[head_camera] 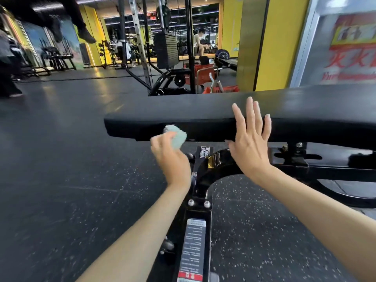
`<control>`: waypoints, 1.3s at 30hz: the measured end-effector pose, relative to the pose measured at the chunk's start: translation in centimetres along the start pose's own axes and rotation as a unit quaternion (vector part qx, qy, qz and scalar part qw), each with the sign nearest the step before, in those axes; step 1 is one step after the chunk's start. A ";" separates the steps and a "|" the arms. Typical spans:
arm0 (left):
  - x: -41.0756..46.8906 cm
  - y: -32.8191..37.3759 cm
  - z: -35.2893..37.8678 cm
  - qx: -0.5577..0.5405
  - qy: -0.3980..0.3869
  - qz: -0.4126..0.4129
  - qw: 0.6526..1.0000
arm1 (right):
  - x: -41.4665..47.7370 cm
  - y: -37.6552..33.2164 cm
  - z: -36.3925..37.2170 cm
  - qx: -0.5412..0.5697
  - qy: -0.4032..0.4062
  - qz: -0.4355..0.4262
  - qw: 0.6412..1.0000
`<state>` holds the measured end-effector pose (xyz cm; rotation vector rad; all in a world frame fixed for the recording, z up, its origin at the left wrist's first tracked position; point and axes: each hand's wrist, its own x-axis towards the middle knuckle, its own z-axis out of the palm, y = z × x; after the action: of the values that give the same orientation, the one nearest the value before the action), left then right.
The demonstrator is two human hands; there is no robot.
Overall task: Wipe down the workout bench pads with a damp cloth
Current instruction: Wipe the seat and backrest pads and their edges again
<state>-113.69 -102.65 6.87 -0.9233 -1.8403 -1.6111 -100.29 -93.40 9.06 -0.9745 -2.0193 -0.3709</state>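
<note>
Gripping one cloth (178, 137), left hand (172, 159); right hand (251, 137) spread, one bench pad (183, 110).

Commercial gym: padded bench (203, 110), weight stack (165, 50), cable rack (140, 47), rubber flooring (61, 149).

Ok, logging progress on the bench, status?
Left hand shut on cloth, at pad side edge. Right hand open, flat on pad. Nothing in the way.
</note>
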 end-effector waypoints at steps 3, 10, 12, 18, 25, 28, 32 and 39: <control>-2.3 4.6 1.8 -0.071 -0.110 0.192 0.973 | 0.4 -0.3 0.6 -0.018 0.026 -0.011 0.999; 4.1 -0.8 0.0 -0.004 -0.078 0.157 0.984 | 0.5 -0.7 0.1 -0.016 0.000 -0.038 0.999; 6.0 -3.2 -1.3 0.010 -0.019 0.054 0.998 | 0.7 -1.0 0.1 -0.017 -0.003 -0.039 0.999; 6.0 -5.7 -3.1 -0.003 -0.001 -0.006 1.000 | 0.1 -3.6 0.9 -0.024 0.003 -0.059 0.998; 5.1 -3.8 -1.0 -0.093 -0.026 -0.034 0.995 | 1.3 -7.3 2.7 -0.042 0.006 -0.087 0.995; 6.7 -5.9 -1.5 -0.088 0.055 -0.083 0.991 | 1.5 -8.0 2.8 -0.056 -0.009 -0.119 0.991; 12.8 -12.7 -4.6 -0.090 0.193 -0.368 0.905 | 1.3 -8.4 3.1 -0.053 -0.025 -0.126 0.990; 10.7 -8.1 -3.8 -0.110 0.070 -0.211 0.969 | 1.6 -8.2 3.4 -0.056 -0.024 -0.119 0.991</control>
<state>-126.86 -105.28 10.47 -0.5028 -1.8712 -2.1134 -108.93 -95.98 9.03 -0.8175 -2.1856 -0.6003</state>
